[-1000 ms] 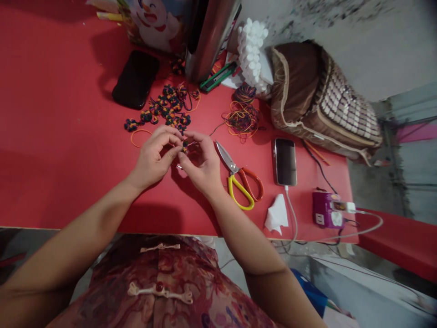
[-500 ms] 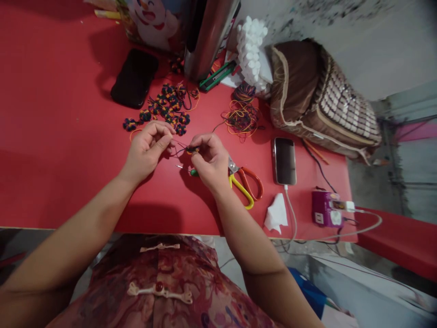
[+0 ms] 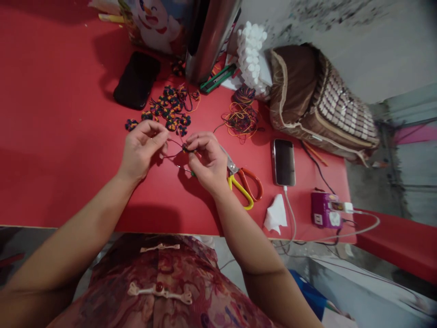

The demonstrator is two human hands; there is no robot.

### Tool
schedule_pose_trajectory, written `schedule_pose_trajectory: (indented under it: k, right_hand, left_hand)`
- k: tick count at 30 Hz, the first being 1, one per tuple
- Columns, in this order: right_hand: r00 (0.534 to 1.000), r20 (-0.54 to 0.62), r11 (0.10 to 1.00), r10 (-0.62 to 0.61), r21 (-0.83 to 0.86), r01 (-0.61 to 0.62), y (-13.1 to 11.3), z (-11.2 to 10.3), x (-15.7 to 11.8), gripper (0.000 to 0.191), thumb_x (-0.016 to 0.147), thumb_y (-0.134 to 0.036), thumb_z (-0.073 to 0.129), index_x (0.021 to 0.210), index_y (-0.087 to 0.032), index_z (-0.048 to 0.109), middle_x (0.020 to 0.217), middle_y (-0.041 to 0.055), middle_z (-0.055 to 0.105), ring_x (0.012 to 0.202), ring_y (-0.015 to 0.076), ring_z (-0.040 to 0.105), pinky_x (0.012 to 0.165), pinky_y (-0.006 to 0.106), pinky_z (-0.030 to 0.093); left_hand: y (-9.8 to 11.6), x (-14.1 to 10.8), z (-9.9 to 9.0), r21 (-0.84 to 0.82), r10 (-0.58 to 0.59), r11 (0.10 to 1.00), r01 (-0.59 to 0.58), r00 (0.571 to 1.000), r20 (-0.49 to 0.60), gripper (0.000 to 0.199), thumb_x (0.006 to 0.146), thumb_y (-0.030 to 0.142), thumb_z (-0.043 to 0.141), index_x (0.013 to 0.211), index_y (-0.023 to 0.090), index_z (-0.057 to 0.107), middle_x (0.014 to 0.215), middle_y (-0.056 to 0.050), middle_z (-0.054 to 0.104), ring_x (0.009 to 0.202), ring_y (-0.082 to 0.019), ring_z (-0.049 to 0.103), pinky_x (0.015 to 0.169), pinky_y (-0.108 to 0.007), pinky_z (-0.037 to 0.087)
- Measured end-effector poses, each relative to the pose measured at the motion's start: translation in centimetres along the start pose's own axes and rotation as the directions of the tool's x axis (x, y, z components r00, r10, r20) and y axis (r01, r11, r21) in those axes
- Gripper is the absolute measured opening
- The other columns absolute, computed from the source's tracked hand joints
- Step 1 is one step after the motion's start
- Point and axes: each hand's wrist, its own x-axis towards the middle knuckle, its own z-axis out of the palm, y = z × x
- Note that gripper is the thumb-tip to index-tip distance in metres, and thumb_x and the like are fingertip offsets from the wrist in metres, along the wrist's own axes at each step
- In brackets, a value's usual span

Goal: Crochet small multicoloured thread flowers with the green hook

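Observation:
My left hand [image 3: 145, 148] pinches thin dark cords [image 3: 175, 156] that run across to the other hand. Between the thumb and fingers of my right hand [image 3: 209, 159] is a small dark knotted cord piece [image 3: 186, 148] with orange in it. Below my hands lies a thin metal tool [image 3: 183, 168] with a green handle, mostly hidden by the right hand. Scissors [image 3: 244, 182] with one yellow and one red handle rest just right of that hand. Beyond the hands sits a cluster of knotted cord flowers [image 3: 170, 107] in dark, orange and purple.
A tangle of cord [image 3: 241, 118] lies behind the right hand, near a green box cutter [image 3: 217, 78]. A black phone-like object [image 3: 137, 79] is at back left. On the right are a charging phone [image 3: 284, 161], a crumpled tissue [image 3: 276, 214], a purple box [image 3: 324, 209] and a brown quilted bundle [image 3: 317, 100].
The cords between my hands have spread into a wider loop. The knotted piece has shifted slightly left with my right fingers, while my left hand has moved a little left.

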Motion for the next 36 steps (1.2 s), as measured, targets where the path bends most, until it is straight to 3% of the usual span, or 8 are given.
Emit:
schedule_pose_trajectory:
  k: [5,10,13,18,22,26,32,36]
  right_hand:
    - [0.994,0.056,0.994,-0.089,-0.061,0.092,-0.4,0.0,-0.2,0.016,0.099,-0.013,0.060,0.103,-0.028,0.065,0.109,0.0045,0.074,0.108,0.0216,0.072,0.097,0.043,0.059]
    - [1.000,-0.002,1.000,0.003,-0.030,-0.003,-0.1,0.5,-0.7,0.031,0.099,-0.014,0.064,0.126,-0.029,0.063,0.121,0.0045,0.069,0.092,0.0154,0.069,0.080,0.034,0.058]
    - [0.996,-0.061,0.997,0.070,-0.024,-0.072,0.1,0.9,-0.9,0.030,0.098,-0.017,0.068,0.124,-0.030,0.060,0.113,0.0005,0.067,0.077,0.0114,0.062,0.070,0.030,0.054]
    - [0.995,-0.087,0.996,0.057,-0.065,-0.063,-0.2,1.1,-1.0,0.018,0.100,-0.025,0.072,0.114,-0.029,0.062,0.103,-0.0006,0.065,0.075,0.0125,0.060,0.067,0.030,0.051]
    - [0.998,-0.058,0.990,-0.005,-0.144,-0.003,-0.7,0.5,-0.7,0.003,0.105,-0.029,0.070,0.107,-0.028,0.069,0.099,0.0016,0.071,0.079,0.0158,0.063,0.073,0.034,0.053]
    - [1.000,-0.023,0.985,-0.002,-0.175,-0.002,-0.7,0.0,-0.3,0.008,0.107,-0.031,0.070,0.102,-0.028,0.076,0.098,0.0038,0.078,0.089,0.0203,0.070,0.085,0.039,0.058]
    - [0.982,0.030,0.981,0.186,0.045,-0.188,0.0,-0.2,-0.3,0.015,0.106,-0.040,0.071,0.102,-0.027,0.077,0.100,0.0041,0.077,0.094,0.0210,0.071,0.088,0.039,0.057]
    - [0.967,0.068,0.966,0.245,0.065,-0.250,-0.2,-0.4,-0.1,0.025,0.102,-0.051,0.076,0.100,-0.026,0.077,0.099,0.0035,0.077,0.093,0.0206,0.070,0.090,0.039,0.058]
  left_hand:
    - [0.2,-0.7,1.0,0.051,-0.161,0.987,0.154,0.967,0.199,0.029,0.079,0.037,0.097,0.094,0.021,0.078,0.083,-0.002,0.076,0.062,-0.013,0.064,0.055,-0.027,0.053]
    - [0.0,-0.6,1.1,0.050,-0.140,0.990,0.133,0.974,0.176,0.026,0.081,0.033,0.094,0.095,0.021,0.075,0.079,0.000,0.074,0.056,-0.012,0.062,0.052,-0.026,0.051]
    - [-0.2,-0.6,0.9,0.044,-0.156,0.988,0.151,0.975,0.160,0.026,0.083,0.034,0.093,0.096,0.022,0.074,0.075,0.001,0.071,0.052,-0.012,0.059,0.046,-0.026,0.049]
    - [-0.1,-0.5,1.1,0.048,-0.139,0.990,0.134,0.980,0.143,0.030,0.080,0.037,0.097,0.092,0.022,0.073,0.077,0.001,0.069,0.053,-0.011,0.058,0.046,-0.025,0.049]
    - [0.0,-0.5,1.3,0.056,-0.150,0.988,0.143,0.979,0.142,0.031,0.080,0.038,0.097,0.085,0.022,0.072,0.071,0.001,0.065,0.052,-0.010,0.056,0.044,-0.023,0.046]
    - [-0.1,-0.4,1.2,0.042,-0.131,0.991,0.126,0.984,0.123,0.033,0.077,0.037,0.099,0.092,0.023,0.072,0.076,0.001,0.069,0.052,-0.011,0.058,0.045,-0.023,0.048]
    - [-0.3,-0.4,1.0,0.067,-0.157,0.987,0.149,0.979,0.132,0.025,0.080,0.033,0.096,0.090,0.023,0.076,0.063,0.004,0.062,0.045,-0.010,0.052,0.040,-0.023,0.043]
    - [0.0,-0.4,1.0,0.068,-0.128,0.990,0.120,0.982,0.135,0.023,0.081,0.034,0.095,0.088,0.022,0.076,0.065,0.003,0.061,0.048,-0.010,0.052,0.044,-0.024,0.045]
